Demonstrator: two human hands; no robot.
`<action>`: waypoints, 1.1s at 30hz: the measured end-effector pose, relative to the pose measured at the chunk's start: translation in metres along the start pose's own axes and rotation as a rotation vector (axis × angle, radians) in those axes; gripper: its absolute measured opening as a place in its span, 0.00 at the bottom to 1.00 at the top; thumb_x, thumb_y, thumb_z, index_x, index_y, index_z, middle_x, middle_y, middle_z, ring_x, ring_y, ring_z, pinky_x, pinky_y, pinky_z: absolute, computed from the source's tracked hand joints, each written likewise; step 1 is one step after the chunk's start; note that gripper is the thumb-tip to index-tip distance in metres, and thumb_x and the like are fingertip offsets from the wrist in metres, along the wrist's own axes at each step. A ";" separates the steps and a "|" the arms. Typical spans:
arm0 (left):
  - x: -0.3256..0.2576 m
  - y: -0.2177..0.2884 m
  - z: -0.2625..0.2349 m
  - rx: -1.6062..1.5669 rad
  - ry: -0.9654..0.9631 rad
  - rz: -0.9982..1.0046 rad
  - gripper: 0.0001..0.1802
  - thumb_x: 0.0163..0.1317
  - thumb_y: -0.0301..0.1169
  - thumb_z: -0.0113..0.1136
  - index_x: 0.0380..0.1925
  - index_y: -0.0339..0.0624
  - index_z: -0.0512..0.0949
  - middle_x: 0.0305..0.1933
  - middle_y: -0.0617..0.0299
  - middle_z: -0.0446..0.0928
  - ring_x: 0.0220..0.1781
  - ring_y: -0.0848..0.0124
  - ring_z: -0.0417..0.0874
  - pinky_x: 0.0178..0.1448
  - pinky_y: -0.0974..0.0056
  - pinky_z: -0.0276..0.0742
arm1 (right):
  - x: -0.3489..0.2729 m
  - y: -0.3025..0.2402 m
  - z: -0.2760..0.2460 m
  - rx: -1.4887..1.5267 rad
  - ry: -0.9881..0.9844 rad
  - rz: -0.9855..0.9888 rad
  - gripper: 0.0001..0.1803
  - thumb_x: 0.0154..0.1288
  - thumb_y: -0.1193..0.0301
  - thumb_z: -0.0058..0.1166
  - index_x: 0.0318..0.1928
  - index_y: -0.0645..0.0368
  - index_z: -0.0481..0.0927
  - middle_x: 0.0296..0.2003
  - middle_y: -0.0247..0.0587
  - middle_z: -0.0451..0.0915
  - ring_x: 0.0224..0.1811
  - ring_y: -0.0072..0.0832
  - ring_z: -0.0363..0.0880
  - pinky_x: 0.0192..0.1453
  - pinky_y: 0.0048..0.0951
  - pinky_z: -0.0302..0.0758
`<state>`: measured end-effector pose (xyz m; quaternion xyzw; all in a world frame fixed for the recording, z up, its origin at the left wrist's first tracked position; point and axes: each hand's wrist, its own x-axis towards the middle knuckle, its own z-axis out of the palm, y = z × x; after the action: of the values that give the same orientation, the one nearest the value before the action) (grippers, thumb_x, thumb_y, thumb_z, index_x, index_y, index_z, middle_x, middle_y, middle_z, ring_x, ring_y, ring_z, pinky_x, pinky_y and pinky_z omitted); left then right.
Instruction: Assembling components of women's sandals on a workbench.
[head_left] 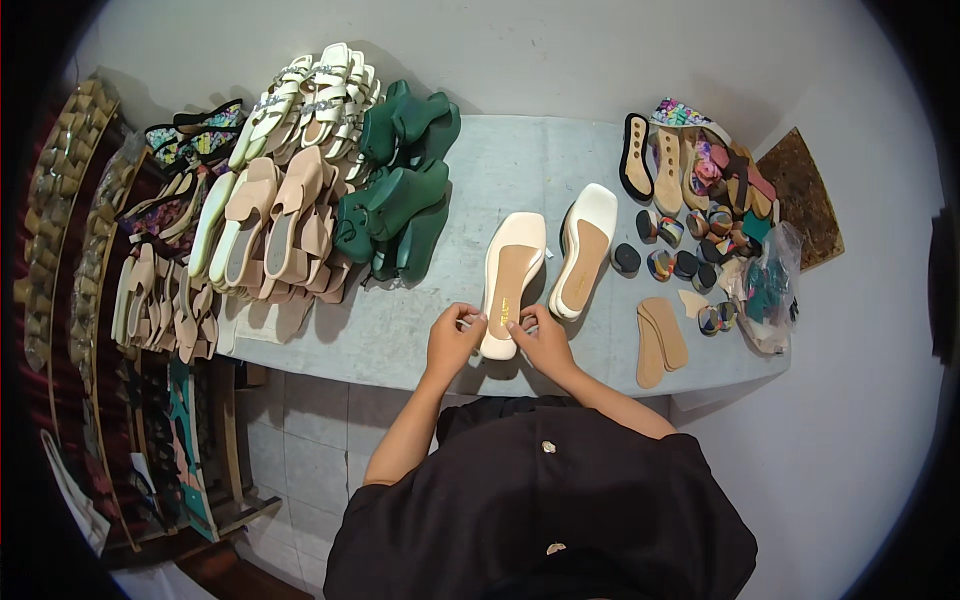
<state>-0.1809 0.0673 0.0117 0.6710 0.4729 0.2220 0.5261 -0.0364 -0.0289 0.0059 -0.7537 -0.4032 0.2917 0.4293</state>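
A cream slip-on shoe (517, 240) with a square toe and a tan insole lies in front of me, toe pointing away. At the left side of its heel, my left hand (456, 345) has its fingers curled against the edge. My right hand (545, 345) holds the right side of the heel, its thumb on the insole near some print. The shoe's heel is partly hidden from above. Just to the right rests a matching shoe (596, 212), untouched. Two loose tan insoles (661, 342) lie on the table further right.
The pale table (440, 350) has its front edge close to me. Piled beige sandals (290, 225), white sandals (330, 90) and green shoe lasts (405, 200) crowd its left. Heel pieces (660, 265), shoe parts and a clear plastic bag (775, 290) sit right. Shelves (60, 220) flank the left.
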 end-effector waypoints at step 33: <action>-0.017 -0.014 0.013 -0.235 0.059 -0.027 0.20 0.51 0.26 0.63 0.46 0.36 0.72 0.25 0.65 0.74 0.22 0.82 0.73 0.27 0.75 0.70 | 0.010 0.021 0.029 0.148 0.097 -0.006 0.34 0.53 0.65 0.60 0.55 0.68 0.60 0.50 0.55 0.67 0.50 0.35 0.70 0.47 0.30 0.70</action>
<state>-0.1834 0.0463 -0.0022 0.5914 0.4681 0.2885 0.5898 -0.0465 -0.0151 -0.0268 -0.7320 -0.3614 0.2825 0.5037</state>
